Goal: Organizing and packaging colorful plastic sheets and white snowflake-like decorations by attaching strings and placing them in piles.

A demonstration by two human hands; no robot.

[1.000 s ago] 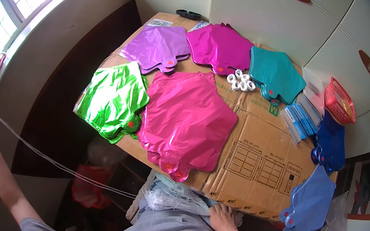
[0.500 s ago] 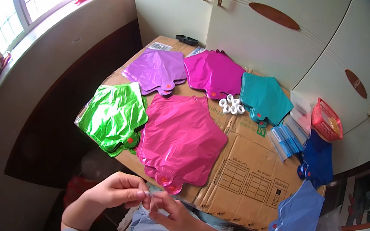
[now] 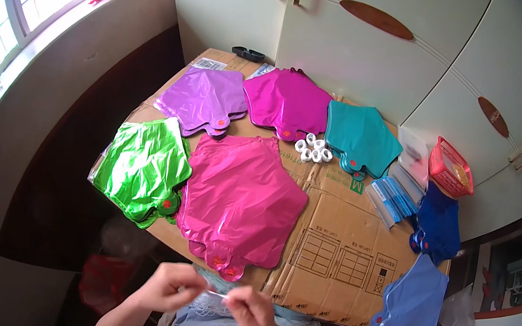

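Observation:
My left hand (image 3: 171,287) and my right hand (image 3: 253,312) are just in front of the table's near edge, above my lap. Both are closed, fingertips pinched on a thin white strip (image 3: 217,294) that runs taut between them. Its ends are hidden in my fingers. Beyond them lies the nearest stack, large pink foil pieces (image 3: 244,201) with rounded tabs bearing red dots. To its left are shiny green foil pieces (image 3: 143,168). Several small white rings (image 3: 313,149) sit in a cluster farther back.
Flattened cardboard (image 3: 323,289) covers the table. Purple (image 3: 206,100), magenta (image 3: 287,104), teal (image 3: 362,138), dark blue (image 3: 439,222) and light blue (image 3: 414,303) foil stacks lie around it. Blue-and-white packets (image 3: 393,201) and a red basket (image 3: 451,169) are on the right. A cabinet (image 3: 386,60) stands behind.
My hands have moved apart from touching, and the white strip now shows stretched between them. The whole view has shifted slightly, so the table appears farther left.

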